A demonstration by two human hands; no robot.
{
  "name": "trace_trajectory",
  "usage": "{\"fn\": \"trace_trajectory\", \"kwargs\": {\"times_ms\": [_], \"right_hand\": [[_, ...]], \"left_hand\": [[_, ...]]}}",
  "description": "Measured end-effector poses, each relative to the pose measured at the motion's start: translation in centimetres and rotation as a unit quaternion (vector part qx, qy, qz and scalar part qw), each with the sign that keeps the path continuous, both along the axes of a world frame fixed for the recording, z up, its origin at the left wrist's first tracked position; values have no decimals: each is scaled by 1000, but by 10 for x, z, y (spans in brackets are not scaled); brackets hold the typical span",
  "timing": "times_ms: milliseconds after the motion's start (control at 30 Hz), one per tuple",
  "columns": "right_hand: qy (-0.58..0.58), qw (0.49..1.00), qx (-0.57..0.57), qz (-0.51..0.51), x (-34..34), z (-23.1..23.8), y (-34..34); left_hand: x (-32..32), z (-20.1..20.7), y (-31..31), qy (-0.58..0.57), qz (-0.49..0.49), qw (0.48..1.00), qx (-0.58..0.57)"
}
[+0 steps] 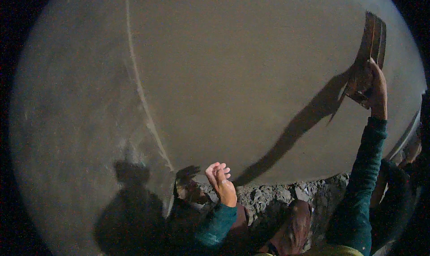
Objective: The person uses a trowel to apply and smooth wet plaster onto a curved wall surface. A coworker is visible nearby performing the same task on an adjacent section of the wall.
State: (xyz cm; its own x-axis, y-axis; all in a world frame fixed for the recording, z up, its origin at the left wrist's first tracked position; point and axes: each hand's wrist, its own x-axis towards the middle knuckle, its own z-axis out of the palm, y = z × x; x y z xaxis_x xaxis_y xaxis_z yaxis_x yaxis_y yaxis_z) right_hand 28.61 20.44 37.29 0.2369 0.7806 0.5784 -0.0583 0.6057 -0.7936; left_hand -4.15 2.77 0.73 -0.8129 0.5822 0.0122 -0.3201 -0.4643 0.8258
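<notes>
My right hand (375, 88) is raised at the upper right and grips the handle of a flat plastering trowel (368, 50), whose blade lies against a smooth grey plastered wall (251, 77). The arm's shadow runs down to the left across the wall. My left hand (220, 180) hangs low near the wall's bottom edge, fingers loosely curled and apart, holding nothing. Both arms wear dark teal sleeves.
A pale vertical seam (139, 86) divides the smooth wall from a rougher grey surface (71, 104) on the left. Broken stone rubble (277, 195) lies at the wall's foot. Another person's arm (410, 155) shows at the right edge.
</notes>
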Motion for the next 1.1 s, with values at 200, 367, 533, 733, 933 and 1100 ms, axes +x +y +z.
{"fn": "trace_trajectory", "kwargs": {"times_ms": [200, 367, 533, 733, 933, 1100], "right_hand": [[81, 985, 16, 150, 7, -67, -34], [-241, 967, 64, 52, -86, -118, -40], [-85, 949, -11, 302, -197, -134, -60], [-93, 942, -10, 323, -226, -126, -68], [-56, 995, -25, 81, -146, -124, -44], [-85, 996, -1, -15, -9, -121, -19]], "left_hand": [[9, 6, -1, 22, -4, 1000, -12], [-4, 4, -10, 21, -30, 999, -17], [2, 12, -7, 41, -3, 999, -31], [-3, 12, -7, 53, -17, 998, -35], [-9, 18, -19, 52, -21, 997, -46], [-6, 17, -17, 70, -32, 996, -39]]}}
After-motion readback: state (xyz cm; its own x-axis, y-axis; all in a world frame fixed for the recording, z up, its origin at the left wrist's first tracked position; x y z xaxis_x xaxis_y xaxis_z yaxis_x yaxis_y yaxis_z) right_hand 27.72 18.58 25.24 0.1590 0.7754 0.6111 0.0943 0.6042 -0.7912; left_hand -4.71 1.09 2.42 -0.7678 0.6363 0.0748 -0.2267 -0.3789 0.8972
